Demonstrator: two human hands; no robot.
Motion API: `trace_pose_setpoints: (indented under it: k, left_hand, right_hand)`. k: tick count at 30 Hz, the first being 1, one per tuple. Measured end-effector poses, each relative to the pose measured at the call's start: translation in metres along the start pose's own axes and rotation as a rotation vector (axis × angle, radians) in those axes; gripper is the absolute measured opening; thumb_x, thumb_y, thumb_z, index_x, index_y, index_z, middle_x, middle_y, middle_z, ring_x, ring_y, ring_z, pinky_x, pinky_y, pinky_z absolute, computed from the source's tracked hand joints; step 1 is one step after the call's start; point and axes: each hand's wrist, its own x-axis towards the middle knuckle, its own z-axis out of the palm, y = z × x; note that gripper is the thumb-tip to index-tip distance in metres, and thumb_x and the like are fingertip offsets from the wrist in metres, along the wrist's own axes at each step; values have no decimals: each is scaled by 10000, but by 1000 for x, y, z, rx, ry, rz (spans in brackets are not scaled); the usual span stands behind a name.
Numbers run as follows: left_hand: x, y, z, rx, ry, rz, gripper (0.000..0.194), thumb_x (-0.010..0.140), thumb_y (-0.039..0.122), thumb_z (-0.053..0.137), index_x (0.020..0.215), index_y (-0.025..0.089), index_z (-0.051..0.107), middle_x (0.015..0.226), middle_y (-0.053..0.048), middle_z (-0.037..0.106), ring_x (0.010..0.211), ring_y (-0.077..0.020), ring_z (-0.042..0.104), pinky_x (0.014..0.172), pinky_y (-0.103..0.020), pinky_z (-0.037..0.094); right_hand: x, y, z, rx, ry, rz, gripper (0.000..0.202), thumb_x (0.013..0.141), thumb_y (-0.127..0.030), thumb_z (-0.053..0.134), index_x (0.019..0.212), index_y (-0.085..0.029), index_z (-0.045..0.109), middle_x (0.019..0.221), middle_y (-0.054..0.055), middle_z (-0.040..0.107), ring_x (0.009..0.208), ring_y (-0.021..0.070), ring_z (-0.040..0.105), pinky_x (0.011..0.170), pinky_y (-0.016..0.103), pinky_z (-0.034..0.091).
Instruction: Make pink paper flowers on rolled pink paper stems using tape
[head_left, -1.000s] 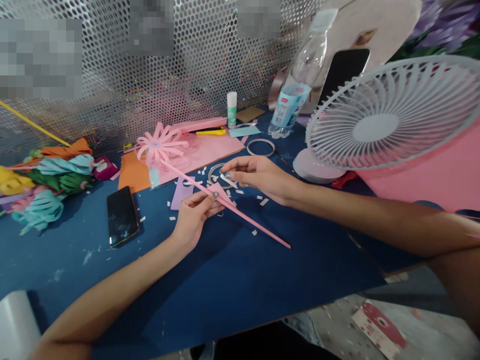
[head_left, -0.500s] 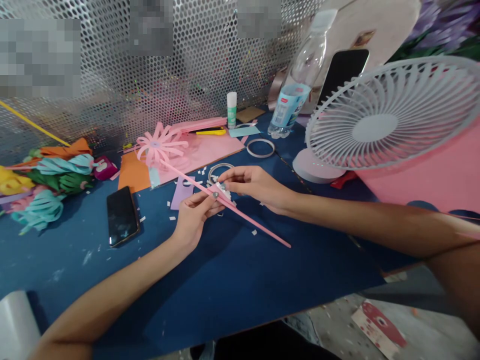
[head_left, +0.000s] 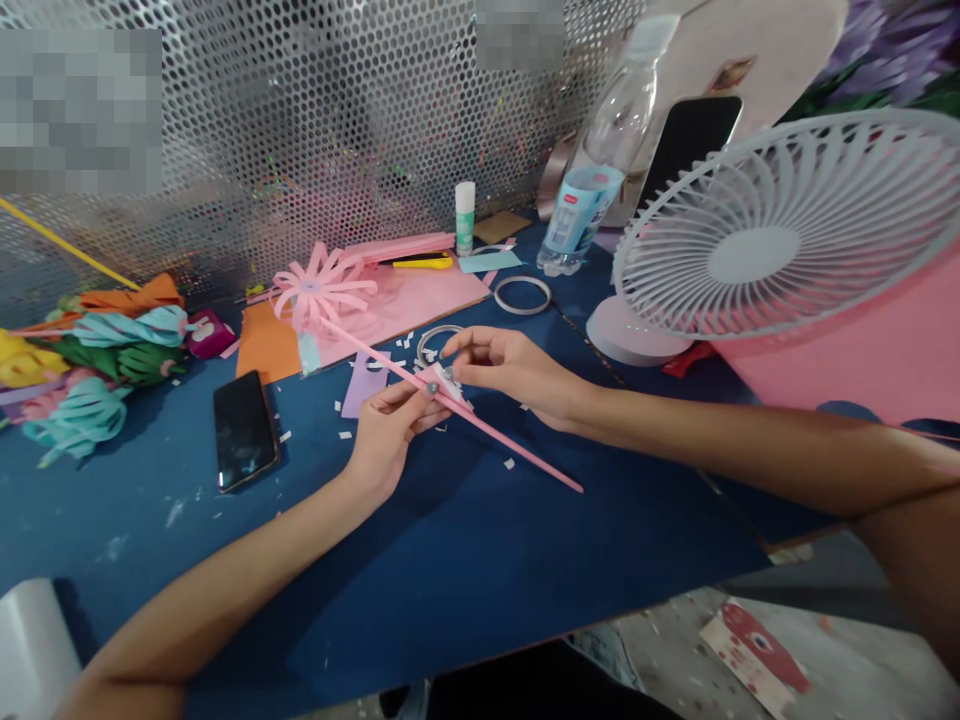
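Paper flower [head_left: 322, 287] with pink loops sits at the far end of a thin pink stick [head_left: 517, 447]. The stick slants down to the right, and its near end is over the blue table [head_left: 525, 580]. The left hand [head_left: 382, 435] is closed around the middle of the stick, with the thumb on top. A small pink paper [head_left: 430, 373] pokes up by that thumb, next to the stick.

The right hand [head_left: 525, 375] is just beside it. Its fingers are bent, and the thumb and first finger are near each other. Something small and white is by the thumb tip, but I can't tell if the hand has hold of it.

Behind the hands is a ring of tape [head_left: 421, 350], partly hidden, and another tape ring [head_left: 523, 311] lies farther back. Little white scraps [head_left: 509, 464] are scattered around. A purple card [head_left: 365, 388] lies near the left hand, and a black phone [head_left: 246, 430] is off to the left. At the back, a glue stick [head_left: 465, 220] stands up near a yellow cutter [head_left: 422, 262]. A clear bottle [head_left: 585, 190] stands beside a big white fan [head_left: 754, 255] on the right.
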Motion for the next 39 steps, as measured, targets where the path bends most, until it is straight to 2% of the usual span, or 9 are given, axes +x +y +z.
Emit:
trace_pose_setpoints:
  k: [14, 26, 33, 39]
  left_hand:
    - [0, 0, -1, 16, -17, 4, 224, 643, 323, 853, 773, 170, 753, 776, -38, 753, 692, -164, 716, 802, -328, 600]
    - [-1, -1, -1, 21, -8, 8, 232, 643, 319, 856, 787, 168, 753, 804, -44, 758, 744, -183, 728, 803, -329, 601]
    - [0, -2, -2, -4, -14, 13, 222, 643, 304, 862, 784, 164, 763, 777, -29, 755, 714, -152, 720, 752, -266, 604]
    - [-1, -2, -1, -6, -16, 16, 223, 641, 305, 864, 786, 166, 767, 759, -17, 750, 702, -136, 716, 738, -238, 603]
  right_hand:
    - [1, 0, -1, 11, 29, 131, 228, 709, -189, 735, 923, -155, 662, 705, -34, 580, 628, 73, 516, 563, 205, 377]
    - [4, 6, -4, -35, 34, 151, 210, 740, -267, 735, 925, -171, 709, 758, -8, 610, 606, 59, 455, 513, 191, 310]
    - [3, 4, -3, -30, 48, 158, 211, 734, -275, 730, 915, -167, 713, 727, -18, 592, 561, 49, 409, 501, 203, 281]
    - [3, 4, -2, -22, 49, 161, 218, 728, -276, 734, 914, -162, 721, 755, -8, 610, 587, 54, 428, 521, 211, 291]
